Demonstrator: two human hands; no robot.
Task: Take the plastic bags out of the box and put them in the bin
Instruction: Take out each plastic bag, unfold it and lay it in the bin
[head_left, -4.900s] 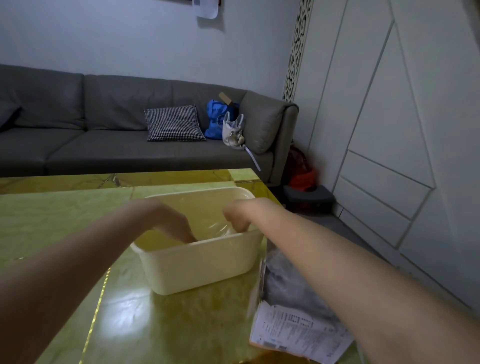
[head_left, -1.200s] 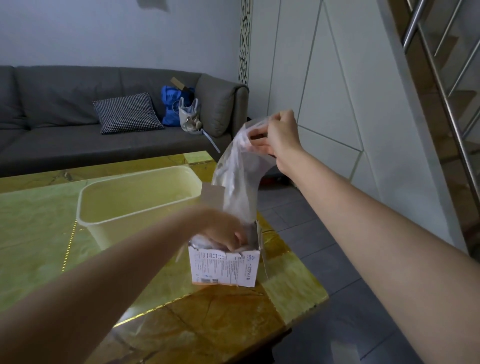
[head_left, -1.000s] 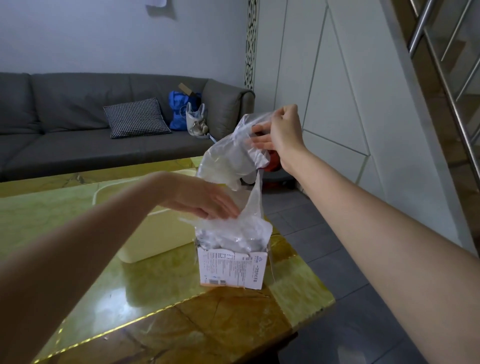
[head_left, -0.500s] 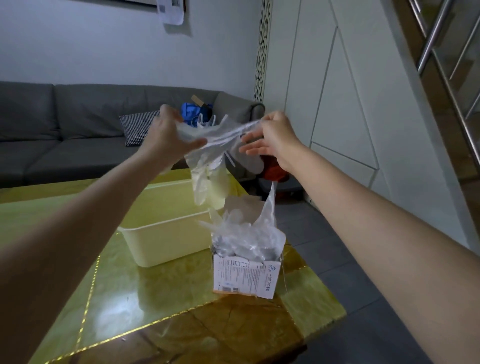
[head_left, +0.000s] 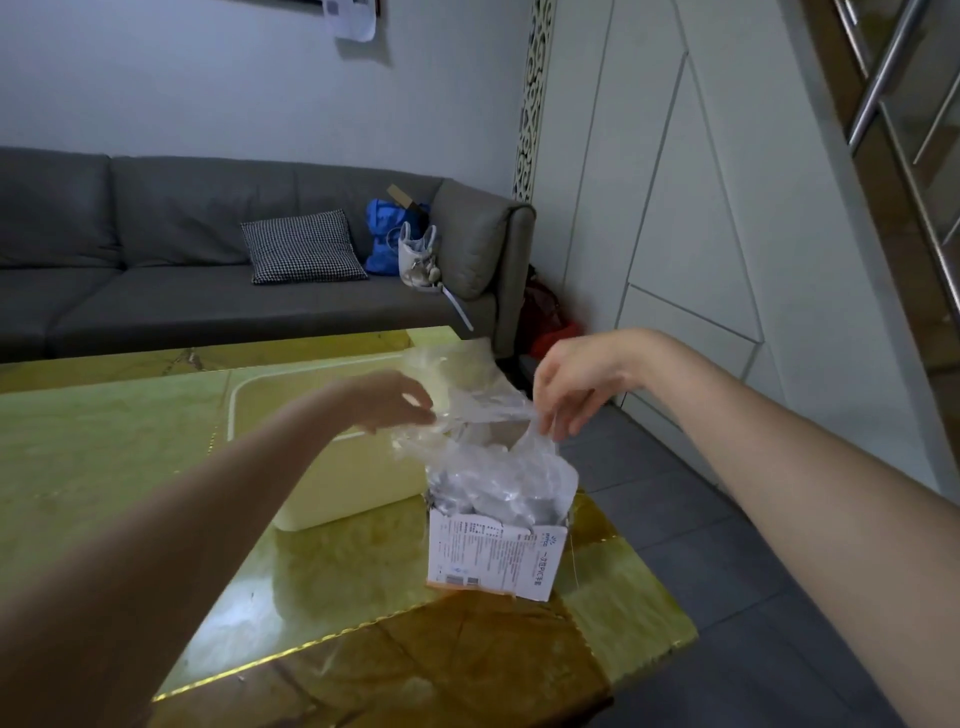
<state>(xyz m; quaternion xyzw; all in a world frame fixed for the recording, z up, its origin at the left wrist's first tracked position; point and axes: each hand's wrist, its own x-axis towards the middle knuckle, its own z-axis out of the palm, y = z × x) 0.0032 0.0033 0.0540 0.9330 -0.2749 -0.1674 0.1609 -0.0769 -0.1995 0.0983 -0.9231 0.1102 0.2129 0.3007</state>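
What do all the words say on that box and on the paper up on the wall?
Box: a small blue logo and rows of printed text on the white front, all too small and blurred to read.
Paper on the wall: dark marks show, but they are too blurred to read.
No other writing shows.

Head view: worn at head height, facing forward and down, near the table (head_left: 130, 467); sofa (head_left: 182, 291) beyond.
Shared field: single view only.
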